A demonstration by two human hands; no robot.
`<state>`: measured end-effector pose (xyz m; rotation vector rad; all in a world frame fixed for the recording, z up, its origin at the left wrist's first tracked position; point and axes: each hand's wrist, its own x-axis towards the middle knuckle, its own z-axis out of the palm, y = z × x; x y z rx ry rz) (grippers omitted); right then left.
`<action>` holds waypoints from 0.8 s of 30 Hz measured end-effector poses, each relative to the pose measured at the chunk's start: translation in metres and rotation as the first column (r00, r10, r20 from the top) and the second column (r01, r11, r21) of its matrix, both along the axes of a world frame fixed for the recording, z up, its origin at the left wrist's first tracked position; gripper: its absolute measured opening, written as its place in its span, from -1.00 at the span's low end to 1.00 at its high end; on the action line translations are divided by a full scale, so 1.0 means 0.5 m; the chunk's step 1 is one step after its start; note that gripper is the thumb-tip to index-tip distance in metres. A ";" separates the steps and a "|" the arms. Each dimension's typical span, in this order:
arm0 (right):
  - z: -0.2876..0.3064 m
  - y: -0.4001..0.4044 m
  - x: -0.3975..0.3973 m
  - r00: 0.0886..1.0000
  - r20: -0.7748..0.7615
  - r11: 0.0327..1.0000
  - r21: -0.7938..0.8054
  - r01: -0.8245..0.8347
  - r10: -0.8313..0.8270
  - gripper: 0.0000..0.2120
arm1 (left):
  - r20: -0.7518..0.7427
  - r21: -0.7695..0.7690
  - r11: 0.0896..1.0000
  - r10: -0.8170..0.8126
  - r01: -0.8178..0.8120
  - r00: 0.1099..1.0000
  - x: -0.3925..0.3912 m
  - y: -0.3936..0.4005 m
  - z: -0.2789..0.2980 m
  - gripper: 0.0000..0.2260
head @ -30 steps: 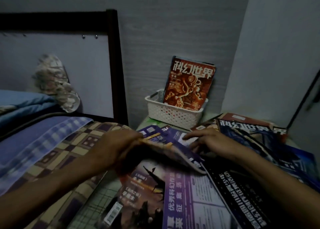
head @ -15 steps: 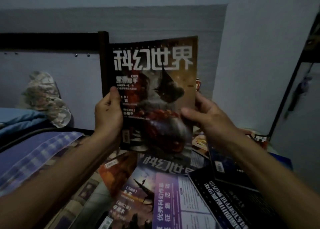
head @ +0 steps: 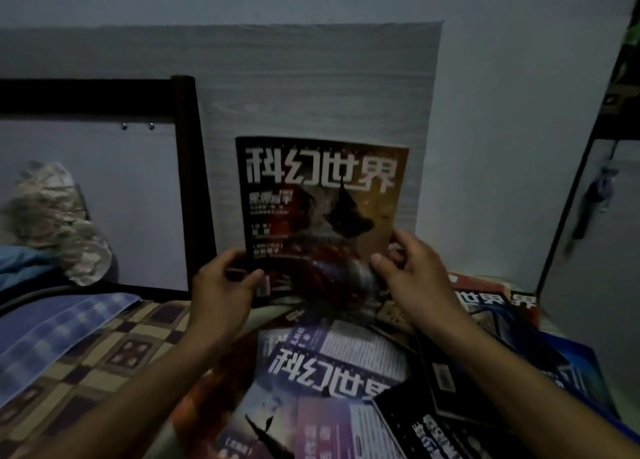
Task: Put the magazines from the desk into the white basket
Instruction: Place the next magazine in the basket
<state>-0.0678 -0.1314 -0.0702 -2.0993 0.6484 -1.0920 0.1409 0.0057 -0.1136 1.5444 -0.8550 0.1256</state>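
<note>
A magazine with a dark cover [head: 322, 212] carries large white title characters over an orange-brown right side and deep red and grey artwork. Below it, a spread of loose magazines [head: 346, 382] shows blue, purple, black and white covers, one with rust-orange at its left edge. A quilt of brown and tan squares [head: 104, 354] lies left, beside a blue-and-white checked cloth [head: 59, 323]. A black bed frame [head: 187, 167] borders a pale panel. A grey wood-grain panel [head: 311, 80] backs pale blue-grey walls.
</note>
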 end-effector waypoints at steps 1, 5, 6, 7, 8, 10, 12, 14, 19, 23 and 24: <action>0.016 -0.020 0.012 0.999 0.031 1.000 -0.006 0.011 -0.010 -0.81 | 0.033 -0.028 0.999 0.020 -0.019 0.999 0.015 -0.019 0.022 -0.64; 0.075 -0.115 0.065 0.994 0.105 0.999 -0.034 0.035 -0.031 -0.80 | 0.146 -0.113 0.994 0.018 -0.001 0.989 0.076 -0.107 0.084 -0.69; 0.081 -0.143 0.081 0.993 0.103 0.996 -0.049 0.068 -0.062 -0.77 | 0.176 -0.109 0.994 0.019 0.001 0.984 0.092 -0.136 0.089 -0.68; 0.082 -0.170 0.096 0.991 0.096 0.993 -0.059 0.100 -0.094 -0.75 | 0.203 -0.084 0.996 0.013 0.004 0.979 0.105 -0.164 0.093 -0.69; 0.076 -0.195 0.112 0.989 0.089 0.991 -0.060 0.120 -0.114 -0.75 | 0.217 -0.038 0.999 0.011 -0.003 0.976 0.120 -0.195 0.094 -0.74; 0.049 -0.239 0.144 0.990 0.072 0.991 -0.046 0.128 -0.124 -0.77 | 0.201 0.084 0.995 0.037 -0.054 0.979 0.156 -0.257 0.088 -0.86; 0.007 -0.276 0.169 0.990 0.022 0.990 -0.030 0.140 -0.140 -0.74 | 0.154 0.228 0.971 0.043 -0.078 0.987 0.180 -0.310 0.062 -0.89; -0.036 -0.310 0.186 0.982 -0.025 0.981 -0.055 0.184 -0.185 -0.77 | 0.098 0.321 0.946 0.007 -0.039 0.995 0.190 -0.344 0.020 -0.85; -0.097 -0.347 0.204 0.927 -0.160 0.939 -0.113 0.325 -0.340 -0.92 | 0.218 0.474 0.863 0.077 -0.174 0.973 0.198 -0.371 -0.025 -0.93; -0.073 -0.347 0.216 0.915 -0.215 0.938 -0.013 0.346 -0.341 -0.82 | 0.214 0.541 0.820 0.084 -0.189 0.973 0.198 -0.376 -0.016 -0.83; -0.067 -0.343 0.219 0.917 -0.202 0.937 0.003 0.350 -0.342 -0.81 | 0.225 0.535 0.822 0.082 -0.193 0.971 0.194 -0.375 -0.017 -0.74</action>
